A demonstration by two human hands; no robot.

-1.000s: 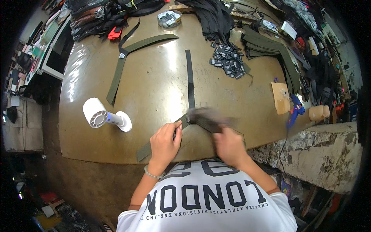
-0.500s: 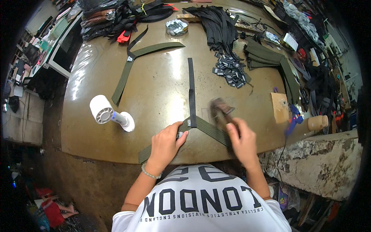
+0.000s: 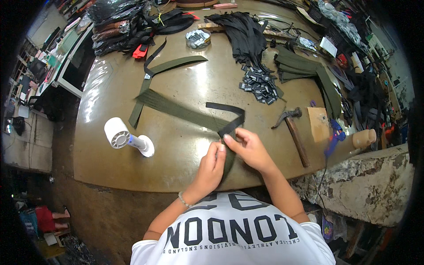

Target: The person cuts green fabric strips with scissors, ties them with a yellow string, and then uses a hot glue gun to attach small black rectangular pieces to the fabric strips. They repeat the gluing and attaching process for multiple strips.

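At the table's front edge, both my hands pinch an olive-green webbing strap near the spot where a narrower black strap joins it. My left hand is closed on the green strap from below. My right hand grips it beside the join, thumb on top. One green end reaches away to the far left, over another strap piece; the other hangs toward me, partly hidden by my hands. The black strap bends back to the left. A hammer with a wooden handle lies to the right of my right hand.
A similar green and black strap piece lies far left, behind a white handheld fan. Farther back are a tub of small tags, black straps, a pile of black tags and stacked green straps.
The hammer has left my right hand and now lies on the table. My right hand has moved left to the strap, which is now lifted and turned, its green end swung to the far left.
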